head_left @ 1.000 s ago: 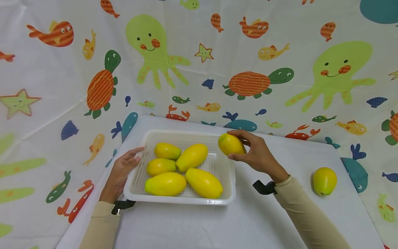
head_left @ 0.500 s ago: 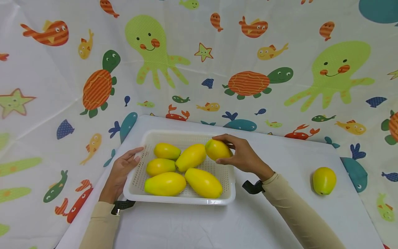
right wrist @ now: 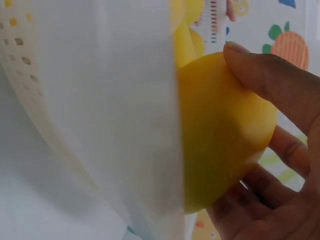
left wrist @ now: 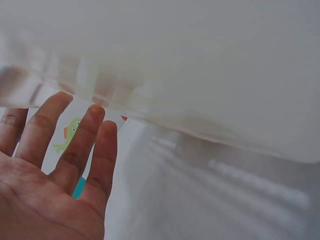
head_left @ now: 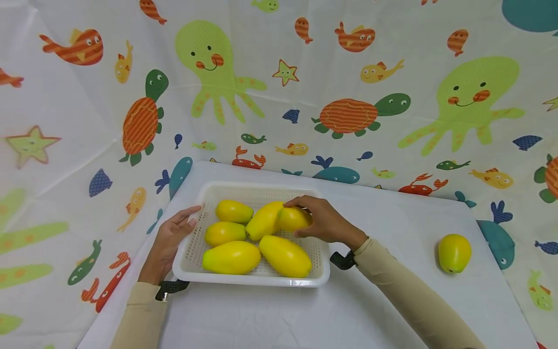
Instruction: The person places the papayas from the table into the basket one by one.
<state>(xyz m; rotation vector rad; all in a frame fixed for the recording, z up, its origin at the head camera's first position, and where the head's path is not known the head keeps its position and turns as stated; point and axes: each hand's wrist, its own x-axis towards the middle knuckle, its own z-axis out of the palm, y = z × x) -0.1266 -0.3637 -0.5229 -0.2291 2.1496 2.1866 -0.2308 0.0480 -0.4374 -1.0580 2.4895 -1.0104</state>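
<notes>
My right hand (head_left: 322,220) grips a yellow mango (head_left: 293,219) between thumb and fingers, low inside the right part of a white perforated plastic basket (head_left: 248,279). In the right wrist view, the held mango (right wrist: 225,135) is partly hidden by the basket wall (right wrist: 115,115). It overlaps another long yellow fruit (head_left: 263,222) in the head view; whether they touch I cannot tell. Several more yellow fruits (head_left: 232,258) lie in the basket. At the basket's left side is my left hand (head_left: 170,240), its fingers (left wrist: 82,140) extended against or close to the wall.
A single yellow fruit (head_left: 455,253) lies on the white-covered table (head_left: 392,295) at the right. Behind the table hangs a white sheet (head_left: 270,48) printed with sea animals, which also runs along the left side.
My right hand has carried the mango leftward and down, from above the basket's right rim into the basket. The left hand and basket have stayed in place.
</notes>
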